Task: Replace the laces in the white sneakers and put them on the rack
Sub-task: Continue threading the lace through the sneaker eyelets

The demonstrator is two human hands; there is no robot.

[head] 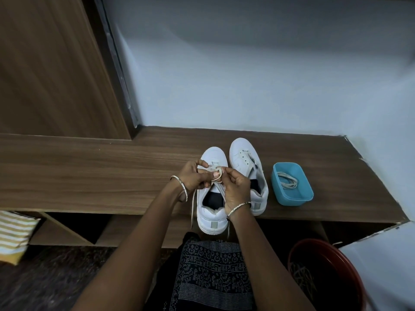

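Currently, one white low-top sneaker [211, 218] stands just beside a second white sneaker [244, 153] on the brown wooden bench top [89, 171]. Left hand [193, 176] and right hand [235, 187] each pinch the cream flat lace [216, 173] with curled fingers above the first sneaker's tongue. A blue plastic tub [292, 196] nearby holds coiled pale laces [287, 179].

A brown wooden benchtop [89, 171] carries two white sneakers side by side, toes toward the back edge. The left sneaker [211, 221] has its heel past the front edge, and its lace [192, 207] hangs over it. The right sneaker [242, 151] stands touching it, with a blue tub [294, 199] just beside, toward the right end.
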